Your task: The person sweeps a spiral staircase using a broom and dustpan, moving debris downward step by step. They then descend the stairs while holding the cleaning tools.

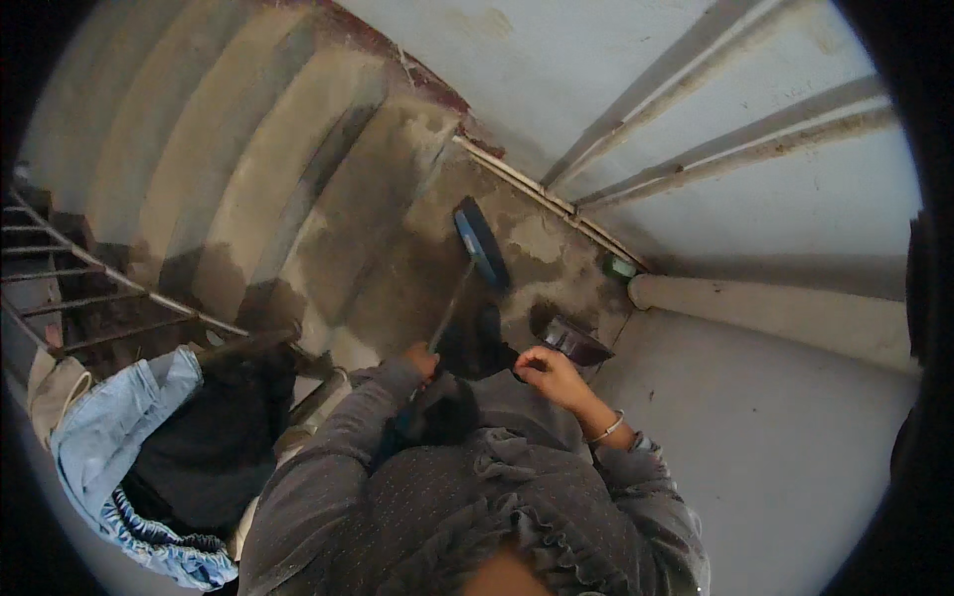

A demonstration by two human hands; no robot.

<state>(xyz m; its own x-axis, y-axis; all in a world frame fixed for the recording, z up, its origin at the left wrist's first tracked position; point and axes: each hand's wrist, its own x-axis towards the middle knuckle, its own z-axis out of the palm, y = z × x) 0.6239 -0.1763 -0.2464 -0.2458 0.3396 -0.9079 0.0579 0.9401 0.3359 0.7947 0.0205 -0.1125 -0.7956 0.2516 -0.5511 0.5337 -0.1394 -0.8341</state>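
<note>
My left hand (421,361) is closed around the thin handle (452,309) of a broom. The blue broom head (477,242) with dark bristles rests on the concrete floor ahead of me. In front of my body is my right hand (555,376), its fingers curled inward. Some dark material lies at its fingertips, and whether they pinch it is unclear. Just beyond that hand sits a dark dustpan (577,343) on the floor, partly in shadow.
Concrete steps (253,149) rise at the upper left beside a metal railing (112,272). Light blue and black clothes (127,425) hang over the railing. Pipes run along the white wall (596,59). A green object (618,268) sits by a thick pipe (745,305).
</note>
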